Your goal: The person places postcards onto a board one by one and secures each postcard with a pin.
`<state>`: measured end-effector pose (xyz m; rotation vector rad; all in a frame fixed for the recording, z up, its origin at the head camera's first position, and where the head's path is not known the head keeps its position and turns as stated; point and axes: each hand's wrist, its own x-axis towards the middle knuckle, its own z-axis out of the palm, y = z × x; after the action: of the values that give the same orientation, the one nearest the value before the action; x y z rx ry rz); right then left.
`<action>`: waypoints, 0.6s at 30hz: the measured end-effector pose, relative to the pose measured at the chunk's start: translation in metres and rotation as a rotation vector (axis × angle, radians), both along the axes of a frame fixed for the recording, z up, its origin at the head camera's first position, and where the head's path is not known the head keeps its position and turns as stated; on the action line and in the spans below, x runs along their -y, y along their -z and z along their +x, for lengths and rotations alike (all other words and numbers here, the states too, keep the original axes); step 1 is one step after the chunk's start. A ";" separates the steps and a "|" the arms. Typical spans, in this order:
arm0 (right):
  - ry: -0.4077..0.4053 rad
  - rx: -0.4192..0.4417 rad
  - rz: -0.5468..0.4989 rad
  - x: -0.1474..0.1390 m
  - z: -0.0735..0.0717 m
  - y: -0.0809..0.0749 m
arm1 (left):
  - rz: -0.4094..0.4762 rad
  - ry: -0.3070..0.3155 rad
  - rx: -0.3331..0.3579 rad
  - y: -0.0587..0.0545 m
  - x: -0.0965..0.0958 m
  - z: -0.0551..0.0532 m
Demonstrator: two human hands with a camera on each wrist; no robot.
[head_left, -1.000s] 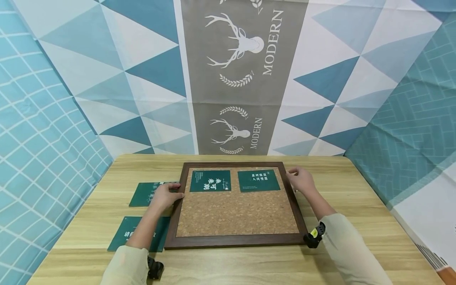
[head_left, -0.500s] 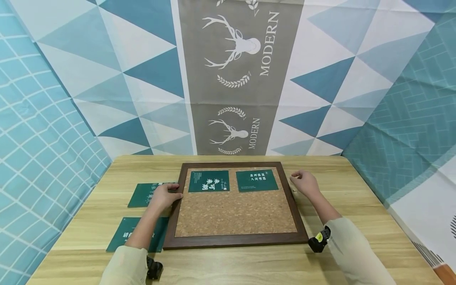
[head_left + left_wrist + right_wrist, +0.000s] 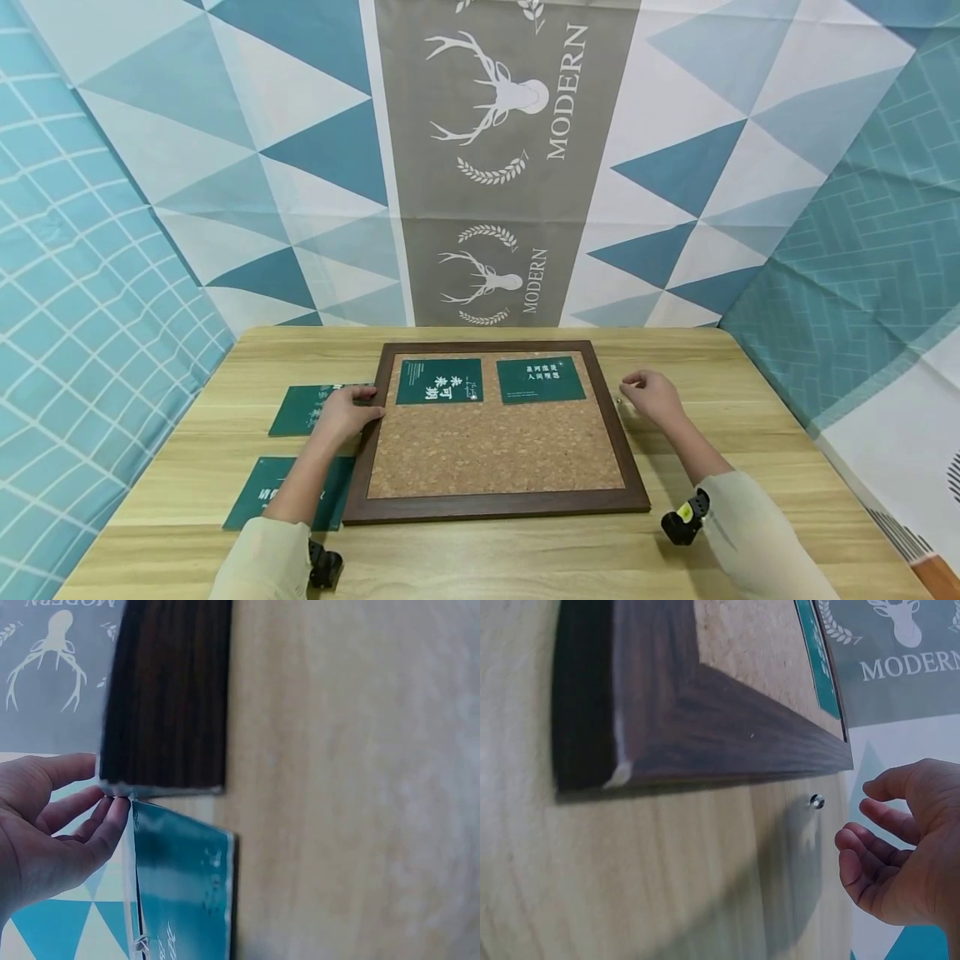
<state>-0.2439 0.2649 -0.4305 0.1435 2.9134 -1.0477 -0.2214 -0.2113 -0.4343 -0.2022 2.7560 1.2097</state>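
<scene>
A cork board (image 3: 498,450) in a dark brown wooden frame lies flat on the table. Two green cards with white writing lie along its far part, one on the left (image 3: 441,382) and one on the right (image 3: 542,380). My left hand (image 3: 345,417) rests at the frame's left edge, thumb and fingertips touching it. Just off the frame's right side is my right hand (image 3: 654,398), its fingers loosely bent with nothing between them. A small shiny metal piece, like a pin (image 3: 817,801), sits on the table close to those fingertips.
Left of the board are two more green cards, a far one (image 3: 296,410) partly behind my left hand and a near one (image 3: 255,496) partly under my forearm. The wooden table (image 3: 480,558) ends against a patterned cloth wall (image 3: 480,250).
My right hand has drawn away from the frame's right edge, moving right and slightly toward me, beside the small metal piece. The left hand stays at the frame.
</scene>
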 end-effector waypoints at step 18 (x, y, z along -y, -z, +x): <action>-0.032 0.020 0.006 -0.006 0.011 0.010 | 0.009 -0.001 -0.013 0.002 0.000 0.000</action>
<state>-0.2326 0.2709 -0.4405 0.1061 2.8911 -1.0265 -0.2216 -0.2117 -0.4361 -0.1950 2.7614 1.2285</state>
